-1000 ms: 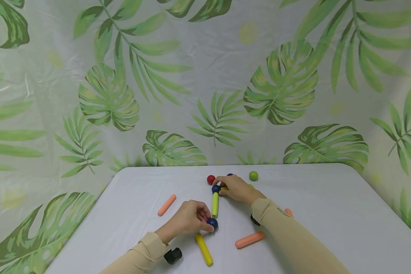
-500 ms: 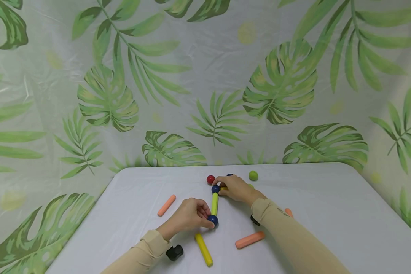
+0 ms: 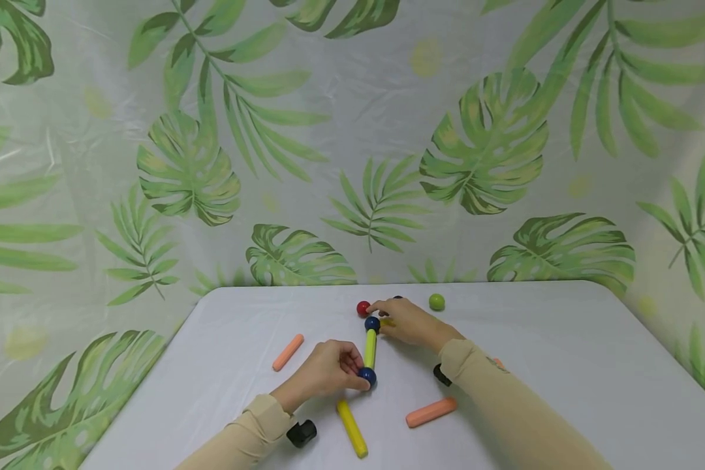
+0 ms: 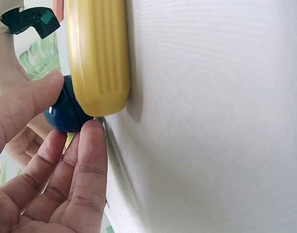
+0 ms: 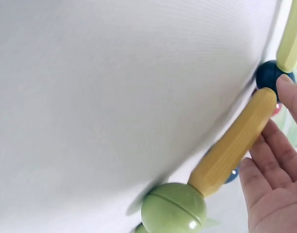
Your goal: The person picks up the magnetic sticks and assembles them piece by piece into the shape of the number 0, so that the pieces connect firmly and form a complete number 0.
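Observation:
My left hand (image 3: 328, 369) pinches a dark blue ball (image 3: 367, 378) between thumb and fingers, at the near end of a yellow-green rod (image 3: 370, 349). A second blue ball (image 3: 373, 324) is at that rod's far end. Beside it, my right hand (image 3: 408, 322) has its fingers spread loosely, the index stretched toward a red ball (image 3: 362, 309). In the right wrist view the thumb overlaps the far blue ball (image 5: 271, 76); a darker yellow rod (image 5: 236, 141) runs from this ball to a green ball (image 5: 173, 208), partly hidden from the head view by the hand.
A loose yellow rod (image 3: 352, 429) lies nearest, close to the left hand. Orange rods lie at left (image 3: 288, 352) and right (image 3: 431, 412), another mostly under the right sleeve. A green ball (image 3: 437, 301) sits near the table's far edge, another dark ball (image 3: 397, 297) behind the right hand.
My left hand has brought its blue ball away from me, up against the near end of the yellow-green rod. The right hand's fingers have loosened and come off the far blue ball.

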Demonstrator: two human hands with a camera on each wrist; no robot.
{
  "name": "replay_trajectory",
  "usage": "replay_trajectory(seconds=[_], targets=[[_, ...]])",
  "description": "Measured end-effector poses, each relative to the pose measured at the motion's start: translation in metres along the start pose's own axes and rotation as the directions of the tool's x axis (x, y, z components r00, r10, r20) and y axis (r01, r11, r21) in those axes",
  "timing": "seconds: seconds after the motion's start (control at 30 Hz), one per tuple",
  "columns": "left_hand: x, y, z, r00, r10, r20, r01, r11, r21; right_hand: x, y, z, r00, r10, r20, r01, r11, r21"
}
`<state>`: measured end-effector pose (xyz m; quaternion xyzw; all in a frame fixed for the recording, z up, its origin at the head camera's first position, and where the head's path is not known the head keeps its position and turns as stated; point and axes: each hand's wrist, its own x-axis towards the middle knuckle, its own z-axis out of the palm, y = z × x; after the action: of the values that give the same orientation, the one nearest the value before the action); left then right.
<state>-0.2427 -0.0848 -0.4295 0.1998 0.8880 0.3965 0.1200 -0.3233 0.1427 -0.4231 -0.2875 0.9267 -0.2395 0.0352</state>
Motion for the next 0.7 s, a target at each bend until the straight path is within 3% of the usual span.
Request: replay_trajectory(seconds=[0.33, 0.7], targets=[[-0.001, -0.001, 0.000, 1.000, 0.014, -0.012, -0.014, 1.000, 0.010, -0.016, -0.007, -0.010, 0.997, -0.070, -0.034, 0.069, 0.997, -0.030], [-0.006, -0.004, -0.002, 0.999, 0.022, -0.032, -0.022, 1.000, 0.002, -0.039, -0.016, -0.006, 0.983, -0.128, 0.130, 0.115, 0.988, 0.099]])
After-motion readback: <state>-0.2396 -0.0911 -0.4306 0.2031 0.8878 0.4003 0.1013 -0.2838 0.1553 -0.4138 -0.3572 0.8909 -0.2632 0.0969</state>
